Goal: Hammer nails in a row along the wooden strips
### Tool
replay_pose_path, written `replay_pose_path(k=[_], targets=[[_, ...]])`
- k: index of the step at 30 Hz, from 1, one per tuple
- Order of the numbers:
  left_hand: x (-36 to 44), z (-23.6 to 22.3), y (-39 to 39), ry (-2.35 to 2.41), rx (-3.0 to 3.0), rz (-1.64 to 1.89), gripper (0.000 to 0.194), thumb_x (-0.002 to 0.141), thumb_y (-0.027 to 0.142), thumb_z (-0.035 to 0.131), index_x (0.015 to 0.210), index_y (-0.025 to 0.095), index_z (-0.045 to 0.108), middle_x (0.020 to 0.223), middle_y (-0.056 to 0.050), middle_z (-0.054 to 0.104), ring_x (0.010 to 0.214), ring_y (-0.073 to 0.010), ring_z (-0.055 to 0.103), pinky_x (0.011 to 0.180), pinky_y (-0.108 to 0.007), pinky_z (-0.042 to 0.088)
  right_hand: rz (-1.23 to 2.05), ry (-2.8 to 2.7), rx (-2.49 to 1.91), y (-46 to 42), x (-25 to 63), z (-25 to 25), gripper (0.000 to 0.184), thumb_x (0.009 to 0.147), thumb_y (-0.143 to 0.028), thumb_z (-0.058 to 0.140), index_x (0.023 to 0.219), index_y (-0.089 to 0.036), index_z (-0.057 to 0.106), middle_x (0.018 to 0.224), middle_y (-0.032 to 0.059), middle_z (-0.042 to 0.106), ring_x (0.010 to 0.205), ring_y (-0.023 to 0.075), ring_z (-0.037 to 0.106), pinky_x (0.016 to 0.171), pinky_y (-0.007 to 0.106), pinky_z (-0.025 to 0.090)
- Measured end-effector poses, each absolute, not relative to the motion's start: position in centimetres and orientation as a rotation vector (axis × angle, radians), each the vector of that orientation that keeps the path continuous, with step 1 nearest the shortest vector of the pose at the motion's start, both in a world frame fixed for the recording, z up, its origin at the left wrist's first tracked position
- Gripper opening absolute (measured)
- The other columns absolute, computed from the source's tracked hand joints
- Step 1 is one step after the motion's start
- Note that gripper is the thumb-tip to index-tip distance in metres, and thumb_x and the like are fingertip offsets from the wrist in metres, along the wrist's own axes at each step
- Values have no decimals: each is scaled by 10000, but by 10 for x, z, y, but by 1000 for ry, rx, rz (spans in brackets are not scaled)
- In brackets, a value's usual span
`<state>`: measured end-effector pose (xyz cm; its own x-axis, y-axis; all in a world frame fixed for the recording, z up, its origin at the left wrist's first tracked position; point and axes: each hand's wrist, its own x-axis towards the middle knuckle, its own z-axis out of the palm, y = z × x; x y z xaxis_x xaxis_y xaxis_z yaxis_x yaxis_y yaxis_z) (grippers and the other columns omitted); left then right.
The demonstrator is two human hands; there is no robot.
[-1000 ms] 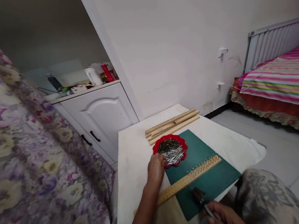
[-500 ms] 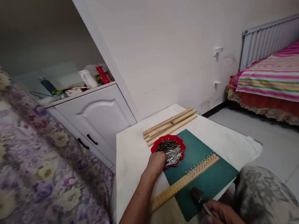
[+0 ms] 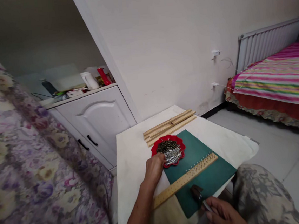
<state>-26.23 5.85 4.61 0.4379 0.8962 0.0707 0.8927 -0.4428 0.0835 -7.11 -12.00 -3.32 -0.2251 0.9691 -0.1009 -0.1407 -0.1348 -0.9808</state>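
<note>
My left hand [image 3: 155, 166] is at the near left rim of a red scalloped bowl [image 3: 183, 146], its fingers closed at the edge of a heap of nails [image 3: 171, 153]. What the fingertips pinch is hidden. A hammer [image 3: 198, 194] is gripped by my right hand [image 3: 224, 214], its dark head over the green mat [image 3: 211, 180]. Between the hands, a wooden strip [image 3: 174, 187] with rows of small holes lies slantwise across the mat. Several nails [image 3: 200, 163] stand upright in its right part.
More wooden strips [image 3: 170, 124] lie at the back of the white table [image 3: 129, 156]. A flowered curtain [image 3: 51, 163] hangs at the left, before a white cabinet [image 3: 100, 120]. My knee [image 3: 260, 193] is at the right table edge. A bed [image 3: 275, 75] stands further right.
My left hand has drawn back slightly from the nails toward the bowl's near left rim. The hammer stays in my right hand, nearly in the same place. The view has shifted a little.
</note>
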Motion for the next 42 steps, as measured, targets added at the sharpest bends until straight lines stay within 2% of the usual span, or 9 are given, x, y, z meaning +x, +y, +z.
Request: replay_pose_path(k=[6,10,13,16,19,28,34,40,42], targets=[[-265,41,46,1547,2434,692,151,843,206,439,828,214,589,863,-6,638,796,-142,571,702,-224,377,1501,-1113,-1012,-121,-76,-42,426,703,-613,589,711,-196,501,585,-34,486,485,106,442,482,213,375],[-255,34,24,1335,1791,1200,119,798,303,530,789,191,569,737,-2,633,693,-141,589,662,-235,436,1487,-1103,-1010,-121,-77,-37,395,676,-569,639,730,-196,519,551,-47,497,457,96,434,463,207,374],[-238,22,-6,1148,1252,1230,218,714,359,640,772,178,534,724,-12,654,647,-141,617,609,-235,468,1371,-1002,-1037,-121,-76,-19,353,667,-497,679,777,-195,533,574,-52,524,453,85,445,447,188,369],[-222,9,-38,1031,943,1151,286,673,363,693,788,168,519,729,-27,670,625,-139,633,569,-224,470,1380,-966,-1116,-117,-72,-2,352,713,-469,652,872,-193,503,585,-43,594,327,40,312,302,154,207],[-211,2,-60,952,854,1107,273,682,343,701,791,153,537,744,-39,678,629,-137,638,567,-222,475,1316,-931,-1136,-113,-69,3,354,727,-470,640,885,-195,482,597,-51,602,288,20,301,275,138,214],[-201,-1,-74,900,920,1031,213,700,325,679,750,149,572,715,-21,660,624,-123,613,623,-246,482,1290,-878,-1109,-114,-68,0,297,743,-405,636,866,-198,462,582,-74,572,276,8,310,266,118,239],[-216,1,-75,1017,1493,813,105,701,249,622,656,162,586,582,12,585,565,-114,527,563,-215,403,1280,-908,-1148,-118,-64,6,260,709,-314,624,888,-207,470,572,-88,517,334,41,305,295,140,235],[-215,6,-87,1008,2082,756,172,816,227,526,745,215,682,778,-35,629,770,-153,563,686,-241,411,1196,-1046,-1153,-122,-64,8,119,724,-240,611,776,-185,519,575,-77,447,518,93,424,487,189,350],[-212,7,-87,1005,2122,792,189,831,234,517,743,221,684,800,-40,619,794,-154,562,700,-243,417,1214,-1054,-1160,-123,-63,4,131,756,-289,591,788,-188,514,596,-68,474,487,90,426,445,187,341]])
